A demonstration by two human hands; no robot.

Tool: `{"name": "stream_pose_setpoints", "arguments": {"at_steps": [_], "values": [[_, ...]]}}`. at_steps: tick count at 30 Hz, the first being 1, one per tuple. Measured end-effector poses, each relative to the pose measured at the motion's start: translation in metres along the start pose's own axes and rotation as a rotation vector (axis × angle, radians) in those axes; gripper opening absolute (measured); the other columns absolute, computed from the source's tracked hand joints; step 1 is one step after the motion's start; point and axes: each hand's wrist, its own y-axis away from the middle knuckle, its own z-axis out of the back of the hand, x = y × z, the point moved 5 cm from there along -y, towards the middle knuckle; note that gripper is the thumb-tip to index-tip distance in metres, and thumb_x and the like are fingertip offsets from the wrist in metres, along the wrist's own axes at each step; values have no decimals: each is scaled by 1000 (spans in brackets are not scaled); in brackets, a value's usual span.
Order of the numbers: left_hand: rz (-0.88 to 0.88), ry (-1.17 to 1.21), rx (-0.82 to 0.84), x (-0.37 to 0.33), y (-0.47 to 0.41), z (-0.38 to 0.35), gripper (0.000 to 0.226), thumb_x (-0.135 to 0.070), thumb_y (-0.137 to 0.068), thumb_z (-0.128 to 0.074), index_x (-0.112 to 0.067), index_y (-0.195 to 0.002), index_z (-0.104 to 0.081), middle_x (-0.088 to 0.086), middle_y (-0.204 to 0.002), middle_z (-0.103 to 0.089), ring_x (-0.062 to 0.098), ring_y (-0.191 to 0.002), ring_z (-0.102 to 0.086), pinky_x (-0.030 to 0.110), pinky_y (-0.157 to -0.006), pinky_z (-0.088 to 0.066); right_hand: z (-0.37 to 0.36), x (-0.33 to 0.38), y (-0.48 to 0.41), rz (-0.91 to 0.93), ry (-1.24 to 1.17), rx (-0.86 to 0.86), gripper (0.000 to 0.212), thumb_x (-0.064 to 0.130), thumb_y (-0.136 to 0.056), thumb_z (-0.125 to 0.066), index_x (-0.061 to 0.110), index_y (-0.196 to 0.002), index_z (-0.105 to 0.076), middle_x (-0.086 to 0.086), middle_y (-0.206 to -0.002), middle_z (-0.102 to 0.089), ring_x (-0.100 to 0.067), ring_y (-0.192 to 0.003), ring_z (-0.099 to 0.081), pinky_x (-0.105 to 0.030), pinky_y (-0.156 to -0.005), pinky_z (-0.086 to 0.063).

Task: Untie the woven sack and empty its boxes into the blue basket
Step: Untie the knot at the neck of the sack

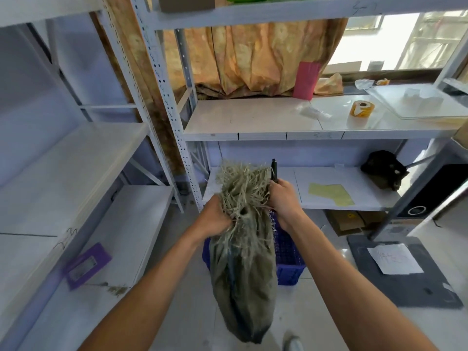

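A grey-green woven sack (243, 282) hangs upright in front of me, its frayed mouth (243, 188) bunched at the top. My left hand (214, 217) grips the neck on the left side. My right hand (282, 196) clasps the neck on the right, and a black pen-like stick (274, 168) pokes up from its fingers. The blue basket (288, 259) stands on the floor right behind the sack, mostly hidden by it. No boxes are visible; the sack's contents are hidden.
White metal shelving surrounds me on the left (76, 173) and ahead (253, 117). A tape roll (361, 109), a pink card (306, 79), a black bag (383, 171) and a yellow sheet (331, 193) lie on the shelves. A dark mat with paper (402, 269) lies at right, a purple box (86, 264) at left.
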Motion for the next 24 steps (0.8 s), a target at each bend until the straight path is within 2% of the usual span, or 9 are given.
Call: {"name": "stream_pose_setpoints", "arguments": {"at_steps": [2,6,8,11,13,15,17,21,24], "values": [[0,-33,-61,5,-9,0,27,2,-85,-72,-11,-109,-68,0,-100,-70,16,-102,-68,9,-76,-49,13,4,-13,7,7,27,20,10,-100,-41,9,-88,-56,-3,-62,-49,-15,-47,-44,-29,-47,-33],[130,-116,-92,11,-23,-1,20,3,-90,-68,-17,-87,-63,10,-91,-63,36,-103,-65,33,-82,-48,35,5,-41,59,123,42,26,17,-103,-44,17,-79,-54,1,-60,-45,-13,-48,-37,-30,-50,-27],[268,-80,-113,14,-27,-2,20,-1,-97,-59,-19,-88,-59,9,-97,-59,30,-102,-61,38,-85,-48,48,8,-54,100,223,25,23,21,-103,-45,18,-84,-58,-1,-64,-50,-14,-51,-42,-32,-52,-31],[391,184,-241,10,-27,-1,10,-11,-105,-50,-17,-103,-58,1,-99,-59,15,-88,-57,32,-83,-50,65,15,-66,175,339,34,24,24,-105,-44,13,-90,-59,1,-66,-50,-14,-54,-42,-31,-52,-32],[393,430,-324,2,-31,-3,17,-19,-107,-47,-20,-99,-62,-1,-96,-62,10,-83,-58,30,-81,-51,75,21,-73,217,369,32,25,21,-105,-44,20,-82,-54,4,-65,-47,-13,-53,-41,-28,-51,-31],[463,547,-404,2,-38,-1,24,-18,-106,-48,-15,-93,-67,3,-86,-67,12,-72,-62,25,-64,-52,85,25,-82,237,377,11,28,18,-104,-43,22,-77,-48,3,-65,-45,-14,-54,-40,-28,-51,-30],[516,506,-400,4,-49,2,22,-10,-100,-53,-10,-87,-71,5,-73,-70,13,-60,-65,20,-52,-51,92,28,-92,225,367,2,27,20,-104,-43,19,-78,-47,1,-66,-44,-16,-55,-38,-32,-54,-31],[512,404,-337,10,-73,2,31,1,-93,-43,-3,-88,-73,9,-76,-65,20,-67,-62,28,-67,-55,95,30,-110,192,369,1,25,24,-104,-43,19,-81,-48,1,-67,-44,-17,-57,-39,-37,-58,-31],[490,344,-257,15,-91,-4,29,-4,-100,-42,-2,-99,-71,13,-88,-68,21,-77,-67,29,-76,-56,92,27,-119,190,364,4,27,21,-105,-43,20,-78,-47,1,-64,-42,-17,-54,-38,-36,-55,-30]]}}
